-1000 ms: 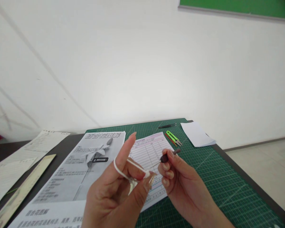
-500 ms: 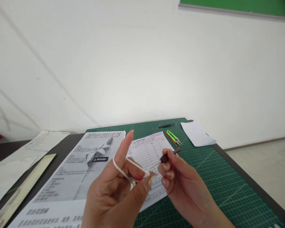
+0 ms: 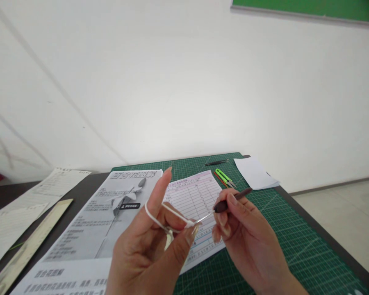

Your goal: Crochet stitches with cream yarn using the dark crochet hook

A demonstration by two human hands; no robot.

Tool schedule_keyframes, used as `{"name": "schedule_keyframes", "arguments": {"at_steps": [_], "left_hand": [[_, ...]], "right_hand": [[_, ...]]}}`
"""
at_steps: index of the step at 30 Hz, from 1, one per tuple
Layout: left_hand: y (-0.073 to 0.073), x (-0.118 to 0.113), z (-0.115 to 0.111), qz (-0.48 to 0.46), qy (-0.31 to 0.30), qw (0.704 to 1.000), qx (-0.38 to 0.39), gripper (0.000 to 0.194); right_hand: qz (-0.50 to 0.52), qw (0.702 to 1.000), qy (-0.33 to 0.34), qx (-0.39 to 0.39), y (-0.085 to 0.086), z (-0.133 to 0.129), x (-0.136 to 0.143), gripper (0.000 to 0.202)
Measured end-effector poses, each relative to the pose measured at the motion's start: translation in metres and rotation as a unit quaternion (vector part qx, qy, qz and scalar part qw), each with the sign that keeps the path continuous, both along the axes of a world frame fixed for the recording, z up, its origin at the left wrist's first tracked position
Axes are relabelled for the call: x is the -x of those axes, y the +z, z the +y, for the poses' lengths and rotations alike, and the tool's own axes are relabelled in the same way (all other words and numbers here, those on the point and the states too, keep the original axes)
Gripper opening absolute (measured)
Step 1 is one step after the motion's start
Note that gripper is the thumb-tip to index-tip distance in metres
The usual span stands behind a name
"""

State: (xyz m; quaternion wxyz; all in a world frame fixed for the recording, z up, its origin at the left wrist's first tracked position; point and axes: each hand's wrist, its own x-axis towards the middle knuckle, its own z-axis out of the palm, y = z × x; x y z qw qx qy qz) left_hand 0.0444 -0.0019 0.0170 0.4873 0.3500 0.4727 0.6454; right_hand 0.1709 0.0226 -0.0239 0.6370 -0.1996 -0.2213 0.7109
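Observation:
White yarn [image 3: 155, 220] loops around the raised index finger of my left hand [image 3: 147, 250]. The thumb and another finger of that hand pinch a small white piece of yarn work [image 3: 189, 224]. My right hand [image 3: 252, 237] grips the dark brown handle of a crochet hook [image 3: 221, 206]. The hook's thin metal shaft points left, and its tip meets the white yarn at my left fingertips. Whether the tip is inside a stitch is too small to tell.
Printed sheets [image 3: 80, 229] and a lined chart [image 3: 203, 184] lie under and beside the hands on a green cutting mat [image 3: 283, 229]. Green snips [image 3: 223, 176], black tweezers [image 3: 217, 162] and white paper [image 3: 255, 174] sit behind. A ruler [image 3: 33, 241] is at left.
My right hand has moved a little right with the hook, away from my left hand, showing more of the metal shaft. The handle has turned slightly. My left hand has barely moved.

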Motion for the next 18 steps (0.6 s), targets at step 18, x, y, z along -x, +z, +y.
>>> {"name": "schedule_keyframes", "arguments": {"at_steps": [18], "left_hand": [[0.000, 0.005, 0.005, -0.036, -0.044, 0.996, 0.070, 0.078]], "right_hand": [[-0.396, 0.753, -0.392, -0.349, -0.002, -0.024, 0.003, 0.017]]}}
